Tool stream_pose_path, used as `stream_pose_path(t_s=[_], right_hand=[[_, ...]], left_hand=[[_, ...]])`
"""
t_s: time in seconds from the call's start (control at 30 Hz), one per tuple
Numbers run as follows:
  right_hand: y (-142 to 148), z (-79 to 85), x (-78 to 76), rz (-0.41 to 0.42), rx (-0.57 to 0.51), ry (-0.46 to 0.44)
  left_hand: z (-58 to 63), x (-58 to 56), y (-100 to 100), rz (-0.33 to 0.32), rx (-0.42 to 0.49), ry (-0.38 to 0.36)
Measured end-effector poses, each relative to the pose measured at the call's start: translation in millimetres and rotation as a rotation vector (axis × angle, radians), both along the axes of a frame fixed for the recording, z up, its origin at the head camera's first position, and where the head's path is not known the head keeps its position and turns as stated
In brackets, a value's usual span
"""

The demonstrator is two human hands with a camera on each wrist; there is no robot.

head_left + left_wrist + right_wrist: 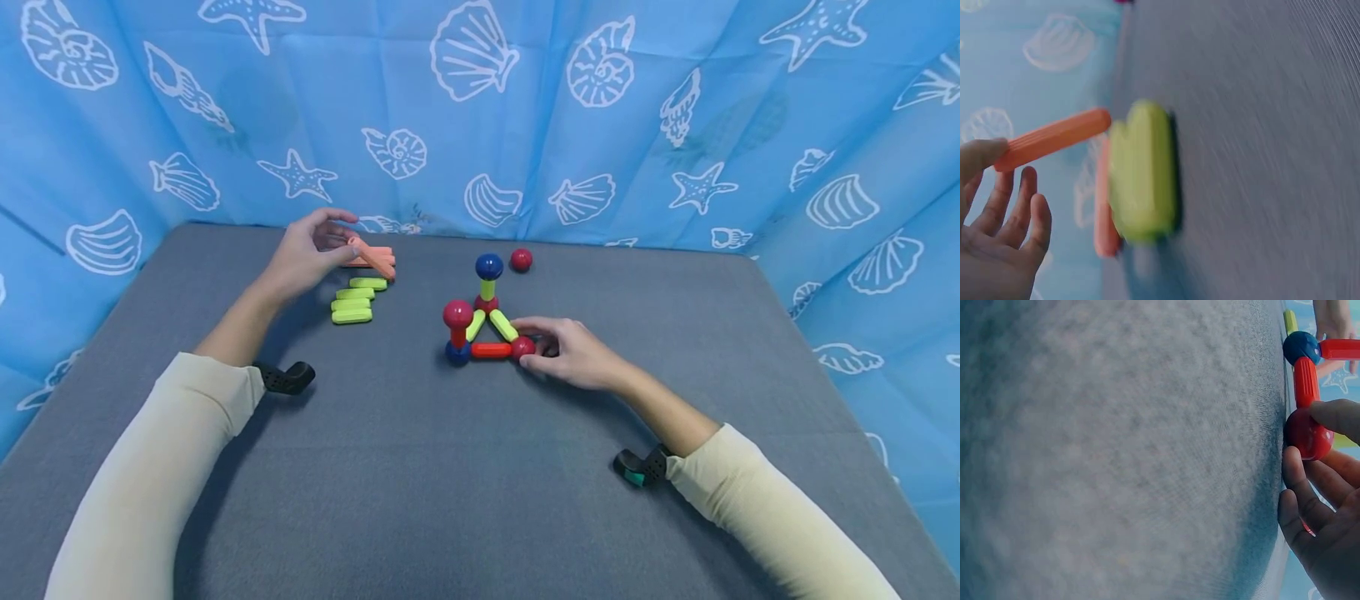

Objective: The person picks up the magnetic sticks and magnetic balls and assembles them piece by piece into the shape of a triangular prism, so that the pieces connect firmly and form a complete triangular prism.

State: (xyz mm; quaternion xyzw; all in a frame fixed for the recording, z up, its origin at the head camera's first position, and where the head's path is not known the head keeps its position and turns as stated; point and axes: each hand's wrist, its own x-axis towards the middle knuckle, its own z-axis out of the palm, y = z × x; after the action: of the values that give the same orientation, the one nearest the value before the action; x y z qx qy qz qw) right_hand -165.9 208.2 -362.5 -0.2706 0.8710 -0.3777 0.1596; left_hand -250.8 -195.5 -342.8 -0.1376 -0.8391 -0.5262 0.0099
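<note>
Pale sleeves [142, 483] come in at both lower corners, a black device [288, 379] at each wrist. The right hand [577, 354] pinches a red ball [524, 347] between thumb and fingers at the right near corner of a triangle on the worktop [420, 500]. A red rod [491, 351] joins that ball to a blue ball [458, 355], which bears an upright red rod topped by another red ball; two green rods [502, 325] run back to the far corner, where an upright green rod carries a second blue ball [489, 267]. These uprights stand between the hands. To the left, four loose green rods [352, 317] lie in a staggered row. Just beyond, the left hand [303, 250] pinches one end of an orange rod [374, 259], raised aslant over more orange rods. A loose red ball [521, 260] sits behind the triangle. Grey cloth-like material covers the worktop; a blue shell-print curtain [525, 125] hangs behind it and along the sides.
</note>
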Motion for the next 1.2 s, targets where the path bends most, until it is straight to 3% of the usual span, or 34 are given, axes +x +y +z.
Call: stream_pose_path(t_s=[0.2, 0.3, 0.47, 0.7, 0.9, 1.2], right_hand=[[-0.2, -0.7, -0.3, -0.004, 0.002, 0.001], [-0.3, -0.4, -0.2, -0.005, 0.0, 0.004], [-0.5, 0.0, 0.3, -0.005, -0.003, 0.003], [-0.6, 0.5, 0.1, -0.009, -0.003, -0.006], [-1.3, 0.9, -0.4, -0.008, -0.001, -0.008], [-2.0, 1.0, -0.3, -0.009, 0.005, -0.007]], left_hand=[[10.6, 5.5, 27.7, -0.084, 0.317, -0.056], [12.7, 9.7, 44.6, -0.129, 0.417, -0.101], [11.8, 19.0, 71.9, -0.153, 0.357, -0.185], [3.6, 24.3, 97.9, -0.21, 0.298, -0.236], [-3.3, 24.8, 109.7, -0.281, 0.296, -0.255], [-6.3, 22.6, 119.9, -0.292, 0.287, -0.253]])
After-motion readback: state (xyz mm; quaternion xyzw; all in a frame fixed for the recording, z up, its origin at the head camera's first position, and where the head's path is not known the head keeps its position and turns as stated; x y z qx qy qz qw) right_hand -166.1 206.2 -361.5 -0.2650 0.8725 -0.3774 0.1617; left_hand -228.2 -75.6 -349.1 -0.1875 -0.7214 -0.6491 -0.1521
